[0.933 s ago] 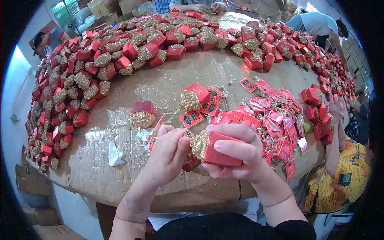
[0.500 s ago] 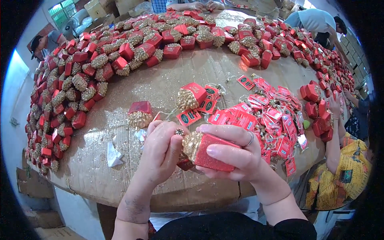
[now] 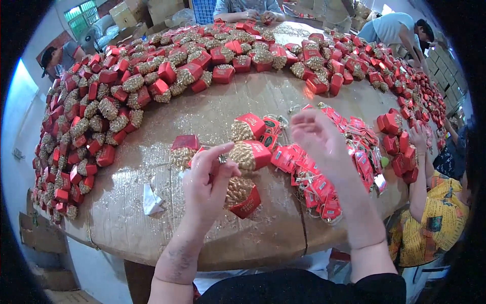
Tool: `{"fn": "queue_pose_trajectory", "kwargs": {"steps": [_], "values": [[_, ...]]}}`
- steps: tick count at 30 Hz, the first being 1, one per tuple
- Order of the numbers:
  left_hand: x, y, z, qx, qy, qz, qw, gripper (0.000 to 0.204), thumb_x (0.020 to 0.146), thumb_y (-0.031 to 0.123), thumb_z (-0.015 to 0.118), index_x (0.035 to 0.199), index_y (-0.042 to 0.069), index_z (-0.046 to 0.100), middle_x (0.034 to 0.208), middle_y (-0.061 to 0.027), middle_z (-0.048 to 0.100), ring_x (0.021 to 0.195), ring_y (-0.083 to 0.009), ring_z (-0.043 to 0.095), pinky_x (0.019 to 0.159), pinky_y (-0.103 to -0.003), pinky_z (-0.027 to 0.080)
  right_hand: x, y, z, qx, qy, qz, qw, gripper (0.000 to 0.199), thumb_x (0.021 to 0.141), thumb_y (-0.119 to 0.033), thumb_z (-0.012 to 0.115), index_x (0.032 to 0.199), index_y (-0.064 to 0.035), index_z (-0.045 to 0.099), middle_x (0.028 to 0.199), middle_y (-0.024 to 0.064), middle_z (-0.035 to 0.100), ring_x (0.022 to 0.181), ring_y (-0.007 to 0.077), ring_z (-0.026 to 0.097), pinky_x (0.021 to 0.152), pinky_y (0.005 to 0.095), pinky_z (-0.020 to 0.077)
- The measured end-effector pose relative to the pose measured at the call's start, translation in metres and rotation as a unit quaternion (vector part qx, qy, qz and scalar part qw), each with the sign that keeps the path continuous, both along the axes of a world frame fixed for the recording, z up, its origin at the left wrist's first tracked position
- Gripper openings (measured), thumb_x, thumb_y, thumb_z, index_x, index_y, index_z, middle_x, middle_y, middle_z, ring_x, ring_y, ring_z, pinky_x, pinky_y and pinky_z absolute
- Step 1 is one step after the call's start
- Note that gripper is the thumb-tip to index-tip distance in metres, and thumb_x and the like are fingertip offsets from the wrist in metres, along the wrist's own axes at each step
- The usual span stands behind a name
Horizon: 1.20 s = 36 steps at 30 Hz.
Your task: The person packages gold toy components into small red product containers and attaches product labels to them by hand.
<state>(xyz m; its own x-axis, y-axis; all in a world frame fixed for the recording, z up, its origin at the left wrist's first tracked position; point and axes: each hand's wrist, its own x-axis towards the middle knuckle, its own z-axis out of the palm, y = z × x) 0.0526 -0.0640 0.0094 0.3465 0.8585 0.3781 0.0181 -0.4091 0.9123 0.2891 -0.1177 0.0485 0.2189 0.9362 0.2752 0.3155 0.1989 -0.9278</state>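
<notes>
In the head view, the right hand (image 3: 316, 138) has let go of the ornament (image 3: 252, 154), which now lies on its side on the table (image 3: 124, 234) at the frame's centre; that leaves this hand free of it. The ornament's long axis runs roughly left to right, gold end left, red end right. The right hand blurs over the tags (image 3: 362, 164); its grip I cannot tell. The left hand (image 3: 205, 185) pinches a small metal piece (image 3: 221, 159), left of centre.

Cardboard-topped table (image 3: 263, 243) bearing a long bank of red-and-gold ornaments (image 3: 108, 108), four loose nearer ones, strewn red tags (image 3: 319, 187); left hand (image 3: 205, 177) pinching a small metallic piece (image 3: 223, 159), right hand (image 3: 318, 137) blurred above tags.
</notes>
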Motion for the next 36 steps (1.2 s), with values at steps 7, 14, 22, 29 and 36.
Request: {"fn": "queue_pose_trajectory", "kwargs": {"steps": [7, 14, 22, 29, 36], "values": [[0.010, -0.001, 0.013, 0.258, 0.070, -0.008, 0.964, 0.032, 0.075, 0.004, 0.071, 0.106, 0.011, 0.063, 0.067, 0.0005, 0.057, 0.065, -0.0202, 0.053, 0.078, -0.036, 0.038, 0.214, 0.114, -0.014, -0.018, -0.303, -0.313, 0.900, 0.054, 0.083, -0.043, 0.068, 0.119, -0.0057, 0.055, 0.103, 0.0147, 0.063, 0.097, 0.0263, 0.060, 0.086, 0.0384, 0.0472], [0.003, -0.003, 0.019, 0.317, 0.163, -0.013, 0.934, 0.024, 0.084, 0.017, 0.065, 0.107, 0.012, 0.063, 0.077, -0.0029, 0.058, 0.071, -0.0200, 0.056, 0.079, -0.038, 0.037, 0.290, 0.155, -0.070, -0.015, -0.300, -0.313, 0.901, 0.059, 0.077, -0.045, 0.074, 0.122, -0.0124, 0.052, 0.124, 0.0260, 0.052, 0.113, 0.0365, 0.054, 0.095, 0.0425, 0.0434], [0.007, -0.008, 0.022, 0.364, 0.197, -0.020, 0.910, 0.033, 0.082, 0.015, 0.065, 0.115, 0.011, 0.061, 0.081, -0.0017, 0.058, 0.076, -0.0191, 0.056, 0.082, -0.040, 0.038, 0.254, 0.132, -0.050, -0.115, -0.456, -0.253, 0.845, 0.037, 0.079, -0.021, 0.072, 0.109, -0.0096, 0.053, 0.112, 0.0228, 0.053, 0.104, 0.0359, 0.056, 0.089, 0.0411, 0.0462], [0.011, -0.008, 0.018, 0.253, 0.126, -0.002, 0.959, 0.030, 0.080, 0.010, 0.070, 0.109, 0.009, 0.061, 0.087, -0.0052, 0.064, 0.083, -0.0207, 0.060, 0.079, -0.037, 0.042, 0.134, 0.070, 0.030, 0.095, -0.060, -0.090, 0.990, 0.047, 0.077, -0.011, 0.072, 0.118, -0.0056, 0.052, 0.111, 0.0055, 0.057, 0.104, 0.0168, 0.056, 0.089, 0.0318, 0.0466], [0.005, -0.008, 0.013, 0.107, 0.043, -0.052, 0.992, 0.021, 0.080, 0.009, 0.070, 0.098, 0.005, 0.060, 0.091, -0.0089, 0.062, 0.087, -0.0256, 0.059, 0.081, -0.038, 0.043, -0.015, -0.017, 0.033, 0.016, 0.098, 0.120, 0.988, 0.043, 0.075, -0.007, 0.064, 0.117, -0.0030, 0.056, 0.105, 0.0037, 0.059, 0.097, 0.0105, 0.057, 0.088, 0.0268, 0.0463]]}}
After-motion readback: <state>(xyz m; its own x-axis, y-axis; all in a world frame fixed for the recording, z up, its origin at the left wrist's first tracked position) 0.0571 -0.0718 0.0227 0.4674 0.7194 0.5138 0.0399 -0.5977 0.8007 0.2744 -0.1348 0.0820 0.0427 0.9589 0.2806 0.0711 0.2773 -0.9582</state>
